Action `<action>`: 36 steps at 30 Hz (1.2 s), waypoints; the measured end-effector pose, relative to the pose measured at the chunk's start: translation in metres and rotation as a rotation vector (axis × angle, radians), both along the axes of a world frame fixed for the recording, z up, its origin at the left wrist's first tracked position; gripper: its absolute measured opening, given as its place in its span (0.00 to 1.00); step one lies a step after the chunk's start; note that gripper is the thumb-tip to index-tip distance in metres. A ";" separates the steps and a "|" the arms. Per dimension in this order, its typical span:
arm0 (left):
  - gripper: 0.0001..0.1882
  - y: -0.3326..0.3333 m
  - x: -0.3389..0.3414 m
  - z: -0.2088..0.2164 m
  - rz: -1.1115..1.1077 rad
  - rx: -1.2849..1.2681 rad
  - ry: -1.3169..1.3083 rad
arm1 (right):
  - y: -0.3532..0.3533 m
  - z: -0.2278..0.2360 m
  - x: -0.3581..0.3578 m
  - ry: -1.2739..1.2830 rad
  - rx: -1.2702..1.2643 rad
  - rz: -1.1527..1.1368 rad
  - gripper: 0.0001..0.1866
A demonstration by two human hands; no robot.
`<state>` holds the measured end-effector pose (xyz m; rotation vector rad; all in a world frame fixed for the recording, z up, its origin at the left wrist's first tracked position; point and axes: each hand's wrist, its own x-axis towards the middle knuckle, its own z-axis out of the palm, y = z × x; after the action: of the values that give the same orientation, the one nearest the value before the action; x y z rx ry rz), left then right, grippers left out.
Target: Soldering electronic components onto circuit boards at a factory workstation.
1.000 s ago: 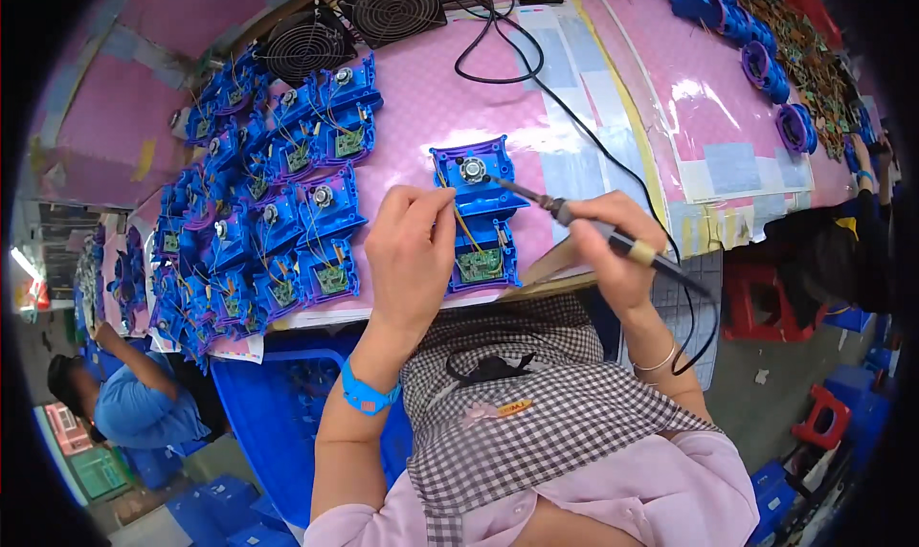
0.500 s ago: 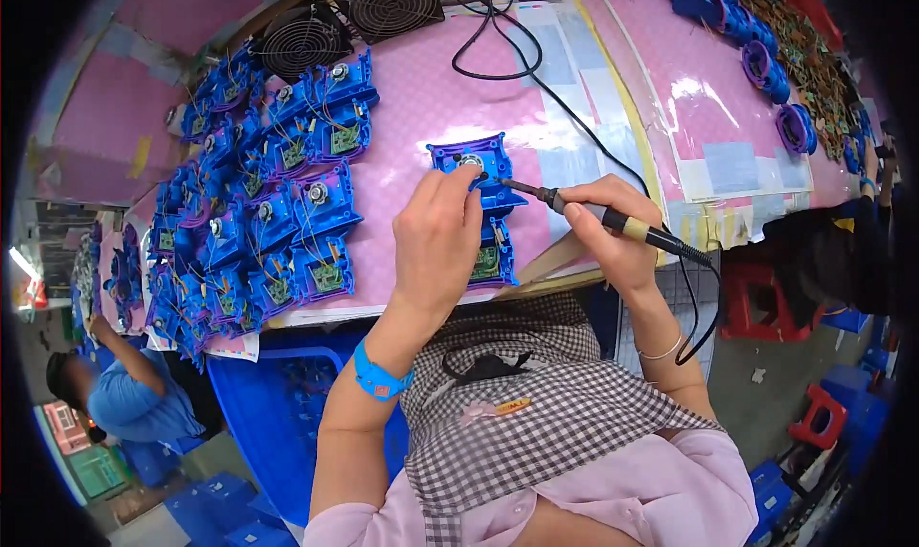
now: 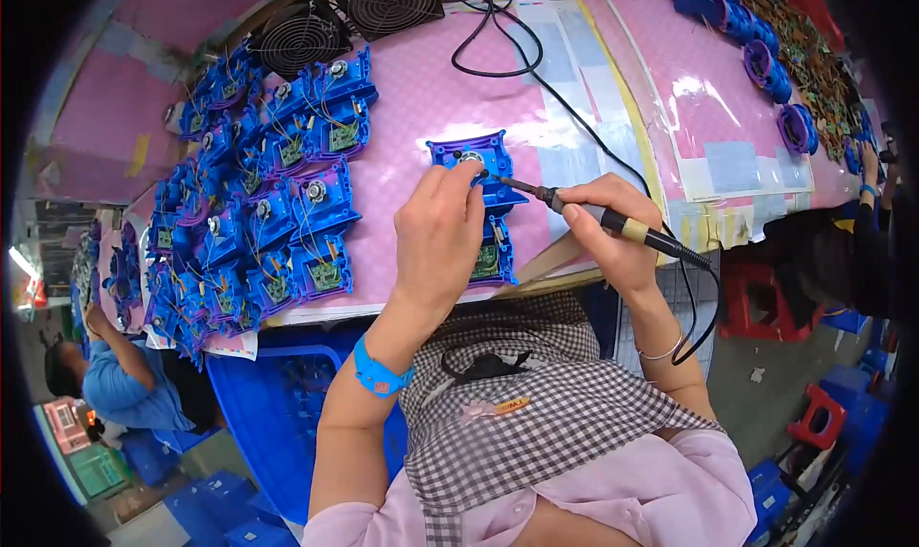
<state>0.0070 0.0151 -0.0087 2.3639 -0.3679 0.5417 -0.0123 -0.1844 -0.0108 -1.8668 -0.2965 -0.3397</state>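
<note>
A blue plastic housing (image 3: pixel 495 153) with purple edges lies open on the pink-covered bench. A round speaker sits in its far part, and a green circuit board (image 3: pixel 485 262) shows in its near part. My left hand (image 3: pixel 438 226) is over the housing, its fingertips pinched together at the speaker; what they hold, if anything, is hidden. My right hand (image 3: pixel 617 231) grips a soldering iron (image 3: pixel 627 227) with a black and cream handle. The iron's tip points left and reaches the housing beside my left fingertips.
Rows of similar blue housings (image 3: pixel 273 217) with boards and wires cover the bench's left side. Two black fans (image 3: pixel 392 3) stand at the back. A black cable (image 3: pixel 574 107) crosses the bench. Blue rings (image 3: pixel 795 129) and a blue bin (image 3: pixel 278 384) are nearby. Another person (image 3: pixel 134 379) sits at left.
My hands, the soldering iron and the housing stay almost in place. At the far left, the other person's head and arm have shifted slightly.
</note>
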 end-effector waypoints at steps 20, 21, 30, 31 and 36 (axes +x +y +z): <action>0.08 0.039 -0.005 0.011 0.270 -0.251 0.263 | -0.001 0.000 0.003 -0.055 -0.016 0.053 0.08; 0.08 0.042 -0.004 0.007 0.271 -0.285 0.256 | -0.001 0.001 0.003 -0.050 -0.024 0.059 0.08; 0.09 0.034 -0.011 -0.001 0.244 -0.204 0.195 | -0.002 -0.001 -0.004 -0.053 0.102 -0.048 0.07; 0.09 0.036 -0.013 -0.004 0.256 -0.222 0.228 | -0.001 -0.001 -0.004 -0.053 0.102 -0.047 0.07; 0.09 0.029 -0.017 -0.002 0.250 -0.320 0.174 | 0.001 0.000 -0.002 -0.061 0.067 -0.021 0.07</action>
<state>-0.0098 0.0445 -0.0108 2.1349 0.0909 0.4645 -0.0140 -0.1838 -0.0111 -1.7967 -0.3038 -0.4169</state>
